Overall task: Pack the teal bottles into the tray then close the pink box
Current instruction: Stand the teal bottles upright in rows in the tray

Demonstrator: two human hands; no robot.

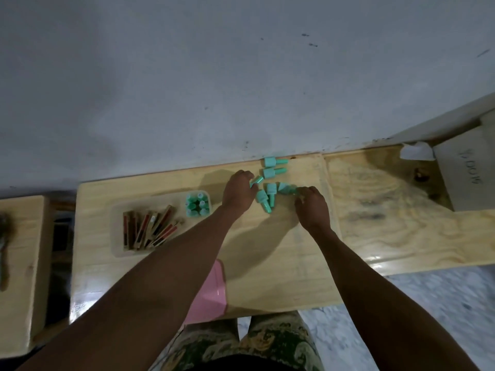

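Observation:
Several teal bottles point(271, 195) lie loose on the wooden table near the wall, two of them point(274, 167) at the far edge. My left hand point(239, 192) grips one teal bottle point(257, 181) at the left of the pile. My right hand point(310, 203) pinches another teal bottle point(288, 189) at the pile's right. A clear tray point(117, 231) on the left holds several upright teal bottles point(197, 204) in its right end. The pink box point(211, 293) lies at the near table edge, partly hidden under my left forearm.
Brown and red stick packs point(150, 230) fill the tray's left part. A lighter plywood board point(388, 210) extends the table to the right, with a cardboard box point(463, 172) and white paper point(416, 151) at its far end. A lower wooden bench point(21, 263) stands left.

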